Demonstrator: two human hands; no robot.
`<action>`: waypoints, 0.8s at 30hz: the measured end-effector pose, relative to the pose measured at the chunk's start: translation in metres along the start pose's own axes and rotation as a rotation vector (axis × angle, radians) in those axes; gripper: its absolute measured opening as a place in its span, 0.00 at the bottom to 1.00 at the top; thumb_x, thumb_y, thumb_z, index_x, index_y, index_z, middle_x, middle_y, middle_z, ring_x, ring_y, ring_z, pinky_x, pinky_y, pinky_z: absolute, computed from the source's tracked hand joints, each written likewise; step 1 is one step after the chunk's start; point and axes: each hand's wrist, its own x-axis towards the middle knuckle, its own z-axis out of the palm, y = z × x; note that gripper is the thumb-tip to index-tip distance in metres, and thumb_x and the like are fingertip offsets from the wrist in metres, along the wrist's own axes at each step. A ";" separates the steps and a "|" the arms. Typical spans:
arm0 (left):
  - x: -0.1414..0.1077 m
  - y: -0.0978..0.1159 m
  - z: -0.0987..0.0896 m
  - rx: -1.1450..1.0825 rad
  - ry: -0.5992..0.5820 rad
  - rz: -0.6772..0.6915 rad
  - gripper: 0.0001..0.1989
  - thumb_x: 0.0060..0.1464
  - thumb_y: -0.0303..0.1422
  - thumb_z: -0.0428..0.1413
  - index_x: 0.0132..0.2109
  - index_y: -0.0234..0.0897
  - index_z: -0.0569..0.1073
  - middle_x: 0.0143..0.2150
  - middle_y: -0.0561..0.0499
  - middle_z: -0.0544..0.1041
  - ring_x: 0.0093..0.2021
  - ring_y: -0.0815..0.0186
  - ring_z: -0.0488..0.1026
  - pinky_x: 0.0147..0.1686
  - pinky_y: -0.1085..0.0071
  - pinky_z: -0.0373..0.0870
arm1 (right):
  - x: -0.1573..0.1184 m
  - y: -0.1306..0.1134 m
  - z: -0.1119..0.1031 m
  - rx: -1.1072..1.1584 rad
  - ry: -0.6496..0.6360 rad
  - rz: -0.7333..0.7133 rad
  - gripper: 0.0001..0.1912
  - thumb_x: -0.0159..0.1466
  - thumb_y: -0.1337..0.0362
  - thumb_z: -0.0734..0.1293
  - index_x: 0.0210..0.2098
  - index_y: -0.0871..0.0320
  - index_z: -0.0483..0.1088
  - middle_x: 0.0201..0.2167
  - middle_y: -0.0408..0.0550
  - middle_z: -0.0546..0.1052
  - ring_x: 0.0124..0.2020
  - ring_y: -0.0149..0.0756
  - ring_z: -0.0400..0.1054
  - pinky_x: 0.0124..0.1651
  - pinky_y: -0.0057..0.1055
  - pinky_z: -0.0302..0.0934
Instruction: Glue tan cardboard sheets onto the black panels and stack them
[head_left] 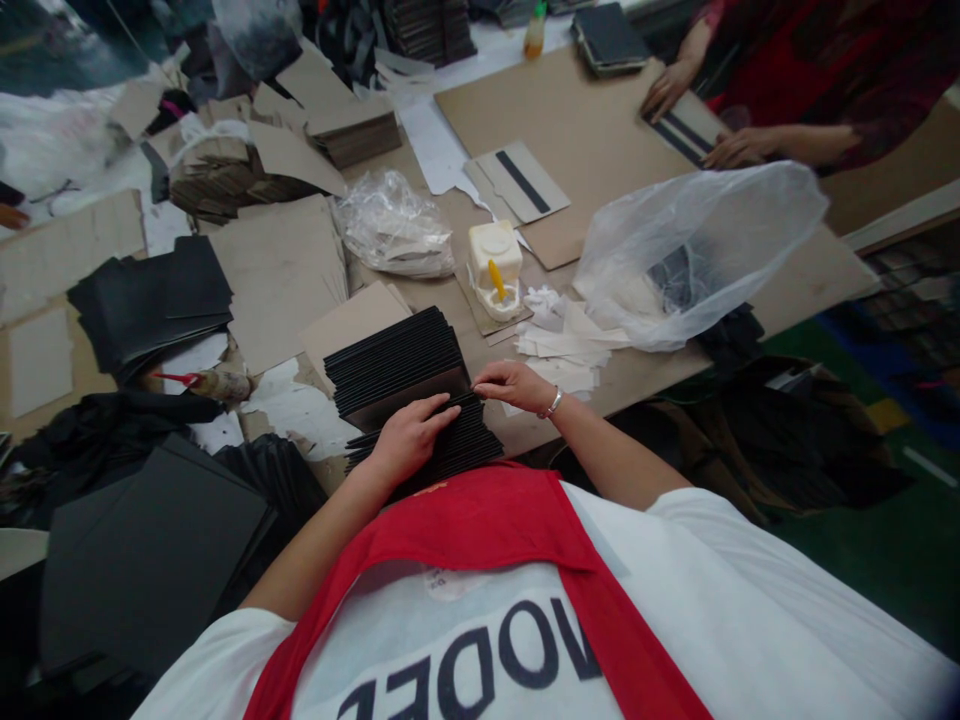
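A thick row of black cardboard pieces (394, 360) stands on edge at the table's front, close against my red apron. The row parts at a gap, where one brownish face shows. My left hand (411, 436) lies over the nearer part of the row, fingers stretched out towards the gap. At the right end of that gap, my right hand (514, 387) has thumb and fingertips pinched together by the edges of the pieces. Whatever sits between those fingertips is too small to make out. A bracelet circles the right wrist.
Beyond the row stand a white plastic container (495, 250) with a yellow-handled tool, and paper strips (570, 340). A clear plastic bag (705, 250) lies to the right. Black sheets (154, 300) and a glue bottle (221, 385) lie left. Across the table, a co-worker's hands (671, 90) hold a striped board.
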 end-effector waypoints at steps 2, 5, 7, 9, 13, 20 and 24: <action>0.000 0.001 0.000 -0.016 -0.019 -0.019 0.24 0.54 0.21 0.45 0.56 0.40 0.70 0.57 0.44 0.70 0.55 0.61 0.68 0.52 0.63 0.69 | -0.003 0.001 0.000 0.114 -0.048 0.022 0.16 0.56 0.55 0.67 0.37 0.61 0.75 0.31 0.46 0.76 0.33 0.31 0.67 0.38 0.28 0.61; 0.001 0.001 -0.001 -0.063 -0.029 -0.051 0.23 0.55 0.22 0.45 0.55 0.40 0.70 0.57 0.44 0.70 0.55 0.61 0.68 0.52 0.63 0.69 | -0.006 0.004 0.001 0.218 -0.086 0.038 0.20 0.52 0.55 0.70 0.40 0.61 0.73 0.34 0.46 0.76 0.35 0.32 0.68 0.39 0.30 0.63; 0.000 0.000 0.000 -0.088 -0.027 -0.053 0.23 0.55 0.22 0.45 0.55 0.40 0.70 0.57 0.43 0.69 0.55 0.60 0.68 0.52 0.63 0.69 | -0.007 0.006 0.001 0.216 -0.087 0.032 0.20 0.51 0.56 0.71 0.40 0.62 0.74 0.34 0.47 0.76 0.35 0.32 0.68 0.40 0.31 0.63; -0.001 0.000 0.001 -0.103 -0.016 -0.035 0.24 0.54 0.20 0.46 0.56 0.40 0.70 0.58 0.44 0.69 0.56 0.61 0.68 0.52 0.64 0.69 | -0.006 0.007 0.001 0.189 -0.079 0.021 0.19 0.52 0.56 0.70 0.39 0.62 0.74 0.35 0.48 0.76 0.36 0.33 0.68 0.42 0.31 0.63; -0.003 -0.002 0.002 -0.118 0.006 0.005 0.26 0.52 0.19 0.47 0.56 0.43 0.70 0.59 0.46 0.68 0.56 0.62 0.68 0.52 0.66 0.70 | -0.004 0.006 0.003 0.155 -0.050 0.029 0.18 0.54 0.55 0.69 0.39 0.62 0.74 0.35 0.48 0.77 0.36 0.33 0.69 0.42 0.32 0.63; -0.002 -0.001 0.000 -0.070 -0.028 -0.004 0.25 0.53 0.20 0.47 0.55 0.43 0.71 0.58 0.45 0.69 0.55 0.60 0.70 0.49 0.65 0.72 | -0.009 0.009 0.005 0.232 -0.070 0.060 0.21 0.52 0.55 0.71 0.42 0.62 0.73 0.35 0.48 0.77 0.35 0.32 0.69 0.41 0.31 0.65; -0.002 -0.001 0.001 -0.059 -0.033 0.002 0.25 0.52 0.20 0.47 0.56 0.42 0.70 0.59 0.45 0.68 0.55 0.60 0.69 0.50 0.65 0.72 | -0.011 0.011 0.006 0.291 -0.097 0.050 0.25 0.49 0.56 0.73 0.43 0.62 0.71 0.35 0.47 0.76 0.34 0.30 0.69 0.40 0.30 0.65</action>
